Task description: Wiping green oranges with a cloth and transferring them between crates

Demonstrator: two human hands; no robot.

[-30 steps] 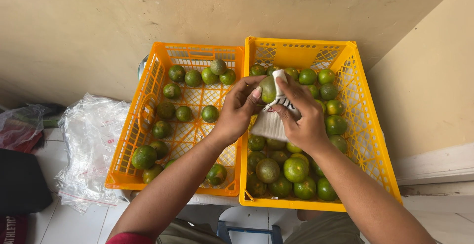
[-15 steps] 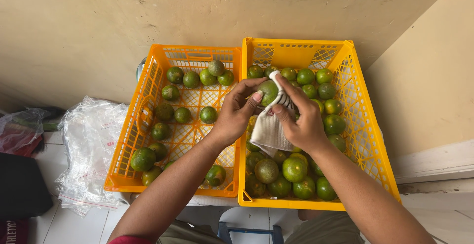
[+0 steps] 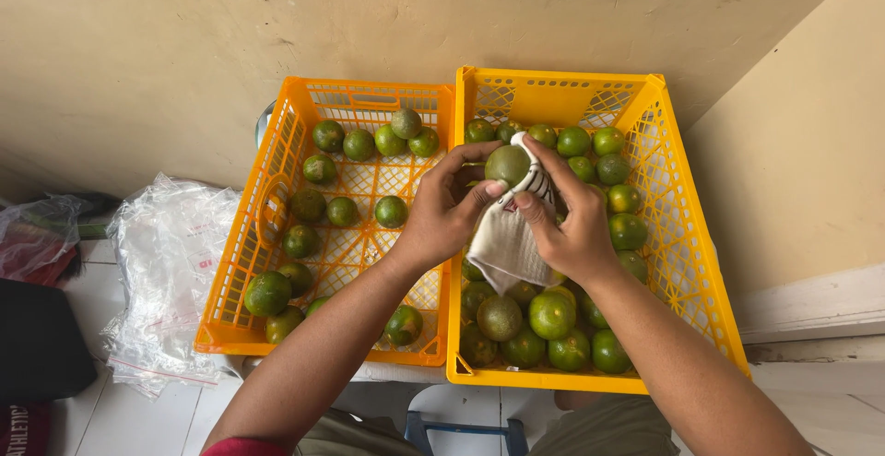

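Observation:
My left hand (image 3: 441,214) grips a green citrus fruit (image 3: 508,165) with its fingertips, above the seam between two crates. My right hand (image 3: 569,221) presses a white cloth (image 3: 505,246) against the fruit's right side, and the cloth hangs down under both hands. The orange crate (image 3: 241,262) on the left holds several green fruits spread thinly. The yellow crate (image 3: 705,290) on the right is fuller, with green fruits piled along its back and front.
Both crates stand against a beige wall. A crumpled clear plastic bag (image 3: 171,276) lies on the white tiles to the left, beside a dark bag (image 3: 37,345). A blue stool edge (image 3: 461,433) shows below the crates.
The fruit has turned a little in my left hand. My right hand has slid the cloth over it, and the cloth now hangs lower and more bunched.

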